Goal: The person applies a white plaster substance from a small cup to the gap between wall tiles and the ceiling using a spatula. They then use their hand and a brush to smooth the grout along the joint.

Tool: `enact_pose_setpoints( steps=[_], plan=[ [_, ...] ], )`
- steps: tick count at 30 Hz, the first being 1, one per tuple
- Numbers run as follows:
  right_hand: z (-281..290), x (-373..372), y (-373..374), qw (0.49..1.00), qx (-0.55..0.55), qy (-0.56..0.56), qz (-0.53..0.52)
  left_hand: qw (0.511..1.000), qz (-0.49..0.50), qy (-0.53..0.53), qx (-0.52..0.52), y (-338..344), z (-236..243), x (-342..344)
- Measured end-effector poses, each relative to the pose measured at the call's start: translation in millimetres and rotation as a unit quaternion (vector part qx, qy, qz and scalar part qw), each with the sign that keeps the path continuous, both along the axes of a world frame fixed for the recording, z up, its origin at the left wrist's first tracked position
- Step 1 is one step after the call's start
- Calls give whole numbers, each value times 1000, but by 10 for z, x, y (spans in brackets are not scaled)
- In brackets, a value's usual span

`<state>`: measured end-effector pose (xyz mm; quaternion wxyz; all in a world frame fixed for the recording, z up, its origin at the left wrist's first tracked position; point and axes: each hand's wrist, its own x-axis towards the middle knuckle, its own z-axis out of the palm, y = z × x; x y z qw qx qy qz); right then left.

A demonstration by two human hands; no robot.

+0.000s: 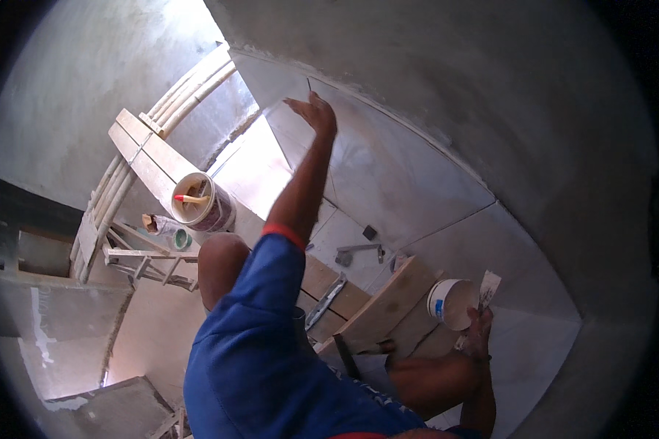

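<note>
A white bucket [452, 303] with a blue label sits just beside your right hand [480, 322]. Farther left, a cream tub [198, 201] with a dark maroon label rests on a plank [148, 161].

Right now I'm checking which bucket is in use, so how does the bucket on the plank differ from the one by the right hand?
The plank bucket stands upright, open top showing; the white bucket is tipped, its mouth facing sideways. The plank bucket has a red-handled tool in it; the white bucket's mouth shows none. The plank bucket sits far from both hands; the white bucket is beside the right hand. Both are round with pale insides.
</note>
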<state>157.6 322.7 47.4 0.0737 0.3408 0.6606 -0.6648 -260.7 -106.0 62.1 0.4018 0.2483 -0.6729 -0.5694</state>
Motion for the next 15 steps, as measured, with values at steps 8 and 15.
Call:
enact_pose_setpoints(
  steps=[8, 15],
  plan=[
    [-314, 261, 303, 995, 80, 29, 44, 980, 76, -113, 142, -618, 536, -854],
    [167, 275, 80, 993, 109, -36, -28, 990, 68, -105, 63, 6, 595, -769]
  ],
)
